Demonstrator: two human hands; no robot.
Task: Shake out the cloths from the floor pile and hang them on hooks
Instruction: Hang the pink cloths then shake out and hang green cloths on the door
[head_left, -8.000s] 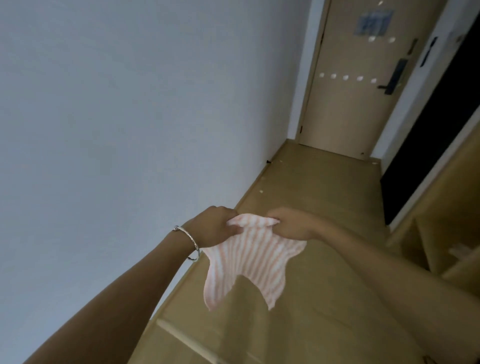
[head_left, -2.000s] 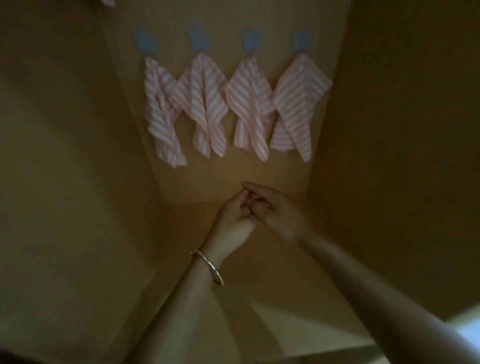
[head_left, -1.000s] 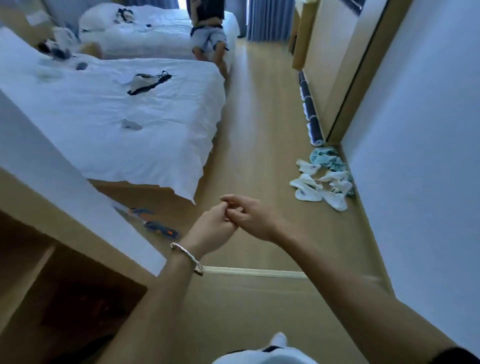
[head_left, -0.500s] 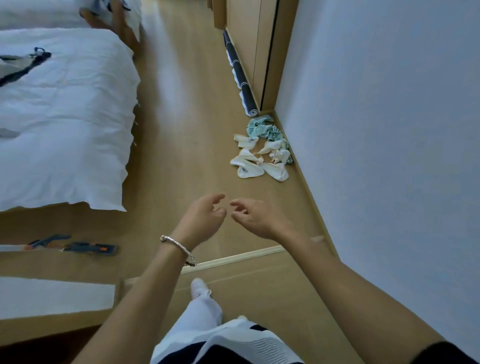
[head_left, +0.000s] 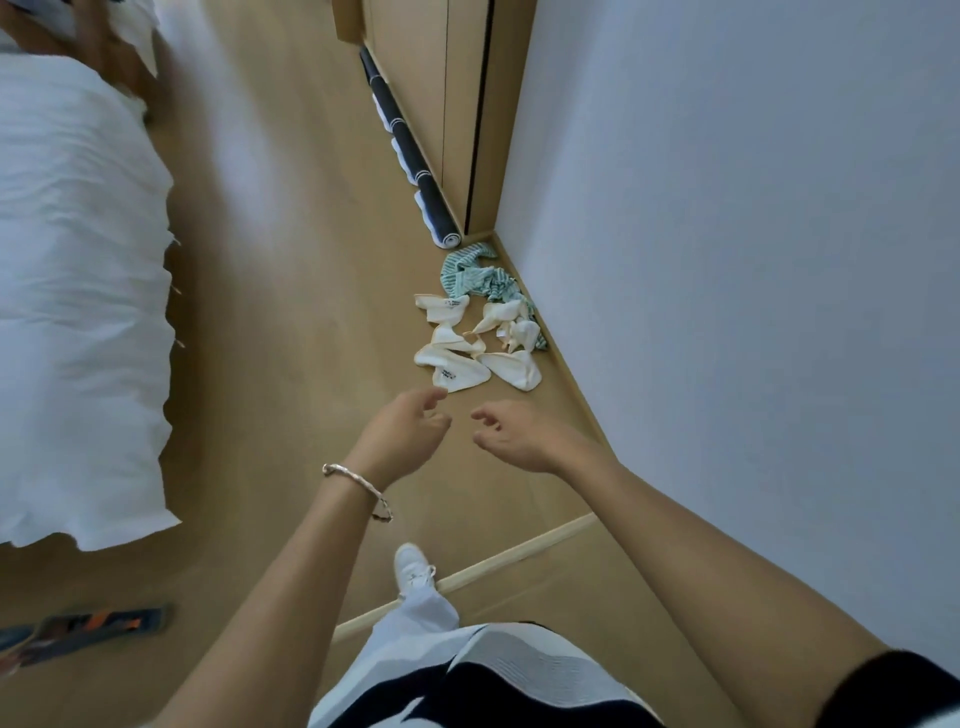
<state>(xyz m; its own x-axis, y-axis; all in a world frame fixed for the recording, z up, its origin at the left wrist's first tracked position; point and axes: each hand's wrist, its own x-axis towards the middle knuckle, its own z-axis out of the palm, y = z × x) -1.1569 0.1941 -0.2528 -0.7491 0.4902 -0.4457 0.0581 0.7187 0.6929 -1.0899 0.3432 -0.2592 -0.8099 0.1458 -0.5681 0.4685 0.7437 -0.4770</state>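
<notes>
Crumpled white cloths (head_left: 475, 348) piled on the floor against the wall; green striped cloth (head_left: 475, 273) behind

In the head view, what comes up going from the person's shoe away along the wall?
White shoe → left hand and right hand, side by side, both empty → white cloths → green striped cloths → dark rolled mat.

A bed (head_left: 78, 260) with rumpled white bedding lies well to the left of the fingers (head_left: 431, 397). Beyond them, a dark rolled mat (head_left: 410, 150) lies along the foot of a wooden wardrobe (head_left: 415, 78). A pale wall (head_left: 727, 208) rises to their right. Nearer than the fingers, a blurred blue-and-orange tool (head_left: 78, 629) lies on the wooden floor (head_left: 291, 260), and a pale threshold strip (head_left: 519, 551) crosses it.
</notes>
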